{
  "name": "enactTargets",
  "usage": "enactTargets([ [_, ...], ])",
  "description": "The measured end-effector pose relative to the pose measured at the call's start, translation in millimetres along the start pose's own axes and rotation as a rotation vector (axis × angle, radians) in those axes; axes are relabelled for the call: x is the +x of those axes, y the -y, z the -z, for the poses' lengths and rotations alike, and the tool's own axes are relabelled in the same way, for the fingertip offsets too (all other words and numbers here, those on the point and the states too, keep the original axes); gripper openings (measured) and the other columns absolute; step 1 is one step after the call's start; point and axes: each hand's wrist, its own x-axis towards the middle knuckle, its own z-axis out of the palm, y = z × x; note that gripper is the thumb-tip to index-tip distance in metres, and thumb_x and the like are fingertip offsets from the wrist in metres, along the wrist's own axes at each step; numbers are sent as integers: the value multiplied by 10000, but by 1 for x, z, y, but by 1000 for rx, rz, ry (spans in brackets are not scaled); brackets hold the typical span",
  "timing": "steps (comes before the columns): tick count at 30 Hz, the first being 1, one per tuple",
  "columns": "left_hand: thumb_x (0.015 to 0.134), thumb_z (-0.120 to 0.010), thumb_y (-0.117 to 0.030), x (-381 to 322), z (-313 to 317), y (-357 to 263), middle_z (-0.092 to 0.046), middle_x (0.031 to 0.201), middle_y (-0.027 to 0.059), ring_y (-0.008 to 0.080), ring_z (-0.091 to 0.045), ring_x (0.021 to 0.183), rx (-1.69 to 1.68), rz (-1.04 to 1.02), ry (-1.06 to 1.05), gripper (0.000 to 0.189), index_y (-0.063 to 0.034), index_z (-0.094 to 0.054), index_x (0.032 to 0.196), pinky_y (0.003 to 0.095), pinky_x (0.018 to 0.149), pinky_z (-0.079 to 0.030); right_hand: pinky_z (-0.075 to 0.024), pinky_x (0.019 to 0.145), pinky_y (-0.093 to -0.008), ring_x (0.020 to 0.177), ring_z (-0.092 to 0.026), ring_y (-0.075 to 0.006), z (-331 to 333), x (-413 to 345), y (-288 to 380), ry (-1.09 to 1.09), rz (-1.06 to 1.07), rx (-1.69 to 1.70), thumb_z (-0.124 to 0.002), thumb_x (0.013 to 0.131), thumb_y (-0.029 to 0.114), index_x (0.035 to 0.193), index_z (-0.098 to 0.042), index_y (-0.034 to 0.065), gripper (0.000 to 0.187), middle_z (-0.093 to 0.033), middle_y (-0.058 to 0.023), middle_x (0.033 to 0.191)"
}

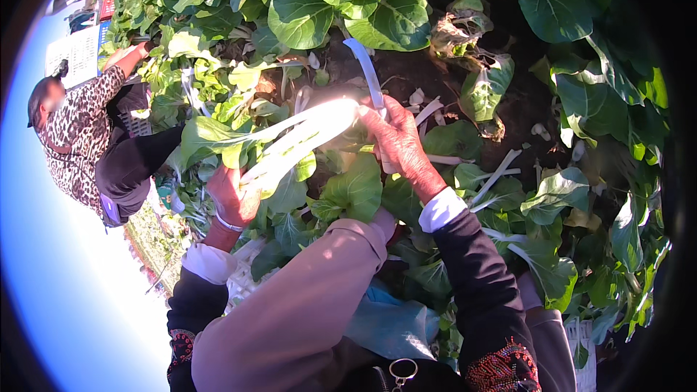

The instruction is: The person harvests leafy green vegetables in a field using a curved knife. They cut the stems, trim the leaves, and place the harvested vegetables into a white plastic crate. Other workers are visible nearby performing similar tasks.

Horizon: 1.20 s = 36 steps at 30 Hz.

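A head of bok choy (pixel 313 139) lies slantwise across the middle of the view, its white stalks bright with glare and its leaves towards the left. Around the stalks near the leafy end, my left hand (pixel 234 196) is closed. My right hand (pixel 400 139) grips a knife (pixel 365 65) whose pale blade points up and away from me. The thumb of that hand is at the pale base of the bok choy; glare hides whether it touches. Below the hands spreads a green leaf (pixel 356 188).
At the left, a co-worker in a leopard-print top (pixel 76 136) reaches into the plants. Growing bok choy (pixel 381 11) fills the far side. Loose leaves and stalks (pixel 495 179) litter the soil. A white plastic crate (pixel 581 354) stands at lower right; blue plastic sheeting (pixel 392 324) lies between my legs.
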Motion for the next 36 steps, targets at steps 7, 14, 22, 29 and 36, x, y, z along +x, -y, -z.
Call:
enactTargets([
  [7, 669, -727, -116, 19, -3, -24, -617, 780, 137, 274, -612, 680, -28, 51, 51, 323, 7, -605, 941, 327, 601, -481, -386, 410, -221, 596, -516, -49, 29, -9, 22, 264, -89, 94, -703, 798, 170, 1101, -544, 115, 346, -581, 36, 802],
  [14, 747, -724, -21, 32, -15, -25, -610, 819, 15, 68, -539, 732, -622, 401, 150, 272, 41, -604, 983, 215, 649, -453, -457, 427, -254, 634, -584, -142, 25, -3, 26, 185, -85, 433, -693, 800, 181, 1168, -491, 70, 434, -595, -59, 858],
  [22, 796, -688, -112, 35, -15, -26, -625, 728, 21, 72, -555, 518, -957, 792, 421, 155, 11, -631, 871, 197, 426, -440, -395, 409, -284, 452, -491, -135, 20, 12, 27, -90, -192, 206, -690, 779, 333, 851, -592, 29, 328, -548, -48, 570],
  [29, 774, -692, -54, 36, -7, -34, -633, 745, 22, 72, -569, 585, -955, 842, 275, 147, 13, -639, 893, 207, 487, -443, -311, 343, -220, 357, -402, -64, 8, -25, 5, -375, 184, 162, -592, 881, 231, 877, -560, 31, 203, -457, 11, 475],
  [36, 727, -699, -39, 33, 4, -73, -618, 764, 75, 190, -594, 628, -410, 87, 231, 180, 22, -599, 863, 295, 552, -477, -380, 356, -216, 408, -453, -81, -16, -36, 0, -65, 55, 478, -676, 820, 234, 1030, -491, 53, 332, -559, -35, 689],
])
